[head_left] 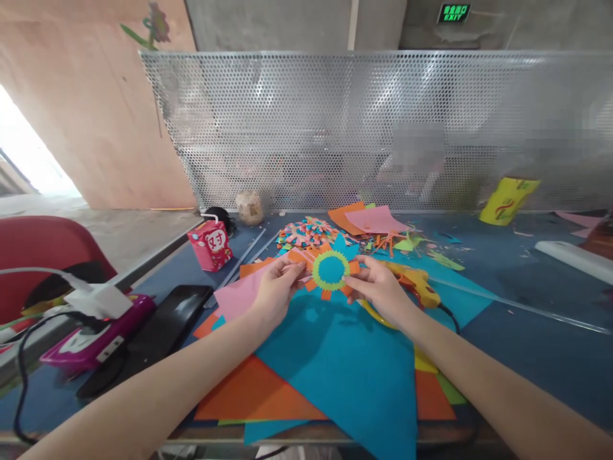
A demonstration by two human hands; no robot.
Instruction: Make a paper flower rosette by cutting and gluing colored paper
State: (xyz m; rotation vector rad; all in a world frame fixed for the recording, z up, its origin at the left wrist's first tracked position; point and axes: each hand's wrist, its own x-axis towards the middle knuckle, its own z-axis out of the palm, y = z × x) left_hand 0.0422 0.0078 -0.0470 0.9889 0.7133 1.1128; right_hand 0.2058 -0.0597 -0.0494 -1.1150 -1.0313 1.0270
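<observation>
Between my two hands is a layered flower [331, 268] with a blue disc, a lime-green scalloped ring and orange petals. My left hand [282, 284] pinches its left edge, and my right hand [378, 287] grips its right edge. A blue petal piece [343, 246] shows at the flower's top. Blue sheets [349, 358] lie beneath the hands, over orange sheets [253, 396]. A yellow glue gun [419, 283] rests just behind my right hand. Beyond the flower is a pile of small multicoloured pieces [311, 233].
To the left are a red drink carton [211, 244], a black phone [177, 313] and a purple power strip [115, 338]. A perforated metal panel [297, 128] stands behind the table. A yellow can [507, 201] and clear glue sticks [531, 306] are on the right.
</observation>
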